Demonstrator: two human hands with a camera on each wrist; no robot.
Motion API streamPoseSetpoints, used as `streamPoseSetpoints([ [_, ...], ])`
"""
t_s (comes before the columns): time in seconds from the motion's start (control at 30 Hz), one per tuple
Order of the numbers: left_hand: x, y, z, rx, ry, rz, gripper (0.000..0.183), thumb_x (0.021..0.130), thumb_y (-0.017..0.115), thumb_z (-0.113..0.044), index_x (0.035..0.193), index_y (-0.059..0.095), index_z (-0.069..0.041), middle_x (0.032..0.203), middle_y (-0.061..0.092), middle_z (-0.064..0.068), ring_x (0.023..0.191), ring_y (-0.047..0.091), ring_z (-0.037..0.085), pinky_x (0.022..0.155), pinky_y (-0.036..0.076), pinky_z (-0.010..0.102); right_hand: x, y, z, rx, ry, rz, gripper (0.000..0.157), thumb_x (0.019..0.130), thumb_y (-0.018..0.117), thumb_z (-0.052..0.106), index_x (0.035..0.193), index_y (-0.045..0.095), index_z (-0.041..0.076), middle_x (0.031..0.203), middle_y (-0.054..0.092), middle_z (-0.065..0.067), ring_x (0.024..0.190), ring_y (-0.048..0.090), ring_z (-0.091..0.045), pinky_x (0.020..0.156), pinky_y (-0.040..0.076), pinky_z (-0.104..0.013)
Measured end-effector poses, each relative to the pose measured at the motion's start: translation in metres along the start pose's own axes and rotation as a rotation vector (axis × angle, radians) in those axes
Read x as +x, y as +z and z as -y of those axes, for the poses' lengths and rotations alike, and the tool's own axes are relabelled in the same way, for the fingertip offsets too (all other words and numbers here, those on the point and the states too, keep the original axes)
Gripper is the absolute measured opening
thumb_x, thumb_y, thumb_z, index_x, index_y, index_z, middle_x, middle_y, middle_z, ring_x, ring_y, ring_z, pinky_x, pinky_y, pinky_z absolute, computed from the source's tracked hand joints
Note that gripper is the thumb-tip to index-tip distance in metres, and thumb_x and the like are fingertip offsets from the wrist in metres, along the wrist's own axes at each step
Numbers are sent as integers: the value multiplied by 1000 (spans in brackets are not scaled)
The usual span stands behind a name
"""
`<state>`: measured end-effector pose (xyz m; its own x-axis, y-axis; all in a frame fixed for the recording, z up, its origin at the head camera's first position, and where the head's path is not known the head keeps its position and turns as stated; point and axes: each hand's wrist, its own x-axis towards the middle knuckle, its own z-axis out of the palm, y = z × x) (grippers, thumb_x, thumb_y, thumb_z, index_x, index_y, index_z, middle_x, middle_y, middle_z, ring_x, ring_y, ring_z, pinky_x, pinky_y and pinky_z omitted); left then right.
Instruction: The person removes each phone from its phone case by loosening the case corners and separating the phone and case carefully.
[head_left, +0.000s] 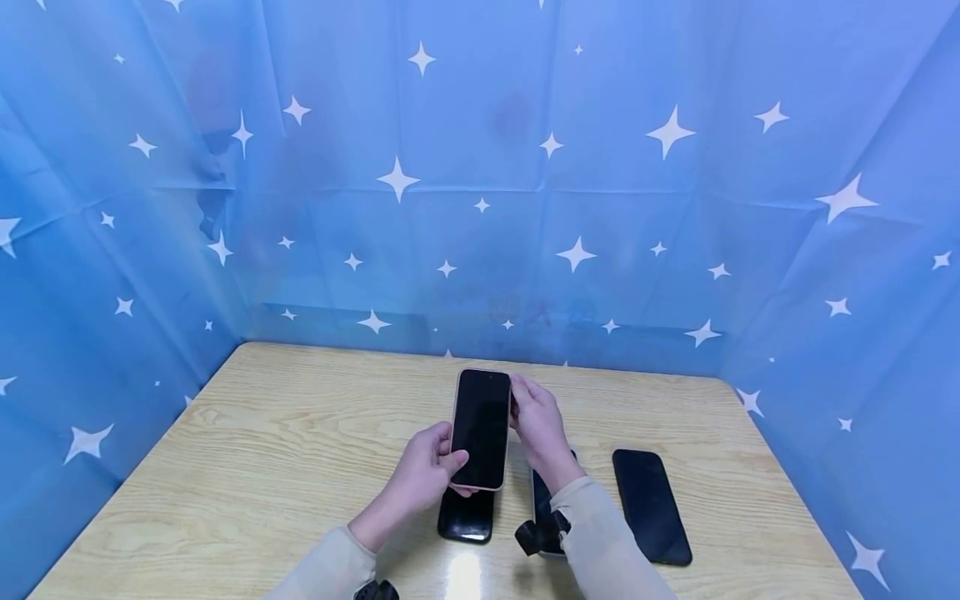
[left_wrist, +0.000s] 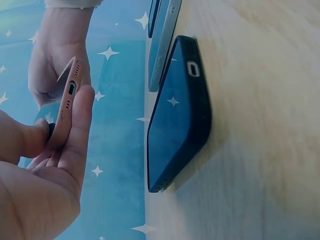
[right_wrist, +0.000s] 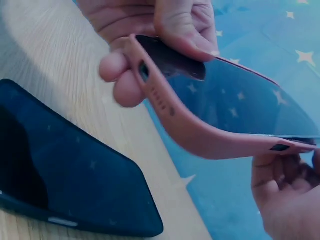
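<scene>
A smartphone in a pink case (head_left: 480, 429) is held up above the table, its dark screen facing up toward the head camera. My left hand (head_left: 422, 468) grips its lower left corner, thumb over the front and fingers behind. At the upper right edge, my right hand (head_left: 538, 423) pinches the case between thumb and fingers. The left wrist view shows the charging port on the case's bottom edge (left_wrist: 71, 90). Partly behind the held phone lies a phone in a black case (head_left: 466, 521), screen up on the table.
Another phone (head_left: 542, 500) lies under my right forearm, largely covered by it. Farther right, a black phone (head_left: 652, 507) rests flat on the wooden table (head_left: 247, 467). Blue star-printed curtains (head_left: 480, 225) stand behind the table and along both sides.
</scene>
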<state>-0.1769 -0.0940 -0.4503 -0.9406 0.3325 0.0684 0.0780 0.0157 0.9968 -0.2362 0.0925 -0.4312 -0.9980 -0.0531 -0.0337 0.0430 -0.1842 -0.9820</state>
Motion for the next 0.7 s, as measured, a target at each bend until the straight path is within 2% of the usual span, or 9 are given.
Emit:
streamPoseSetpoints([
  [0.13, 2, -1, -1, 2, 3, -39, 12, 102, 52, 8, 112, 54, 13, 100, 73, 29, 72, 75, 38, 64, 67, 39, -4, -1, -1, -33, 12, 37, 39, 114, 39, 27, 118, 66, 0, 90, 66, -1, 79, 63, -12, 73, 56, -23],
  [0.2, 3, -2, -1, 14, 4, -62, 11, 102, 52, 8, 112, 55, 13, 101, 73, 29, 72, 75, 37, 64, 67, 38, -6, -2, -2, -69, 9, 58, 41, 114, 39, 27, 122, 66, -3, 92, 69, -3, 81, 65, -14, 74, 58, -25],
  [0.53, 12, -8, -2, 48, 42, -170, 14, 101, 54, 9, 114, 56, 14, 102, 72, 32, 70, 74, 38, 60, 67, 40, -17, -4, -13, -219, -17, 137, 39, 113, 43, 23, 110, 67, -7, 89, 65, -8, 79, 62, -18, 70, 58, -26],
  [0.7, 18, -11, -5, 49, 65, -247, 10, 99, 56, 11, 109, 56, 14, 98, 72, 32, 69, 74, 40, 59, 66, 41, -24, -1, -15, -294, -41, 156, 35, 112, 47, 20, 108, 67, -8, 84, 66, -11, 73, 64, -19, 69, 60, -28],
])
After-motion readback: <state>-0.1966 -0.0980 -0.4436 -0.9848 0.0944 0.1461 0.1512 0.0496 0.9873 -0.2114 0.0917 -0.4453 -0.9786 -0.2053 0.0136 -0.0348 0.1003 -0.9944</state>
